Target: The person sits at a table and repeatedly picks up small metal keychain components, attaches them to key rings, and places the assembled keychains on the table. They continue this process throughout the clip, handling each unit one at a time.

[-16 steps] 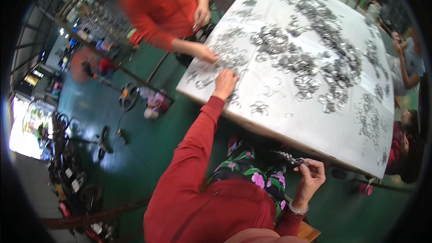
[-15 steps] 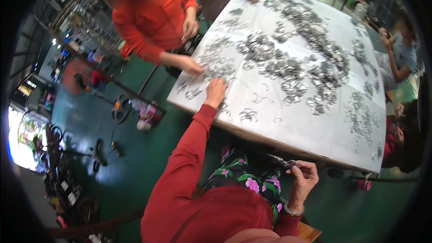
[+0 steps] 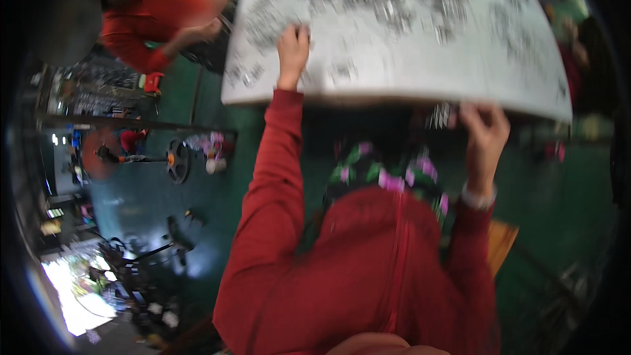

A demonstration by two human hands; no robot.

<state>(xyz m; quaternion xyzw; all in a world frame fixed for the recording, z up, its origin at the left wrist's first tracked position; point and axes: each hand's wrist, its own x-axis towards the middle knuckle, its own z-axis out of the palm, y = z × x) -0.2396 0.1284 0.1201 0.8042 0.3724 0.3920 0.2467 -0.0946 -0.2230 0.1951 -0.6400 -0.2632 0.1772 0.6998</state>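
Observation:
My left hand (image 3: 293,54) is over the near left part of the white-topped table (image 3: 407,79). Its fingers are drawn together in a pinch; whatever is between them is hidden. Beside it lie scattered thin metal pieces (image 3: 263,29), smeared by motion. In front of my body, just off the table's near edge, my right hand (image 3: 485,135) has thumb and fingers closed on a row of small shiny metal pieces (image 3: 442,117). That row sticks out to the left of the fingertips, too blurred to make out each piece.
Larger heaps of metal pieces (image 3: 388,6) cover the table's far middle. A person in orange-red (image 3: 158,6) stands at its left side, hands near the edge. Another person's dark red sleeve (image 3: 570,69) shows at the right. A wooden stool corner (image 3: 502,243) is by my right arm.
My head view has shifted, so the table sits higher in the picture. My right hand has risen toward the table edge with the metal pieces. The person in orange-red has drawn a hand back.

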